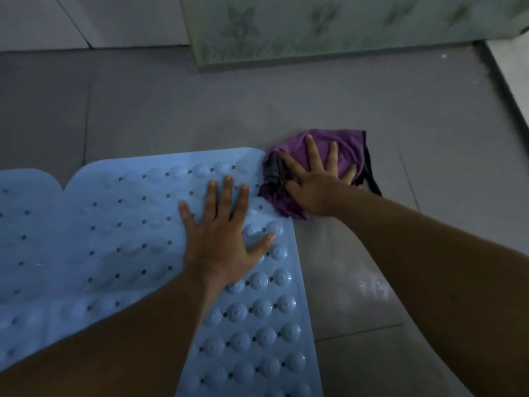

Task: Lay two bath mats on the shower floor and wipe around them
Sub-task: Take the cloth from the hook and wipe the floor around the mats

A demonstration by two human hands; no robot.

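A light blue bath mat (120, 224) with raised bumps and small holes lies flat on the grey tiled floor (286, 110). A second blue mat edge (25, 190) shows at the far left, beside the first. My left hand (226, 233) rests flat on the mat near its far right corner, fingers spread. A crumpled purple cloth (346, 147) lies on the floor just past that corner. My right hand (317, 179) presses down on the cloth with fingers spread.
A wall panel with a faded green flower pattern (329, 27) stands at the back. A raised pale threshold (512, 75) runs along the right. The floor right of the mat (352, 276) looks wet and shiny.
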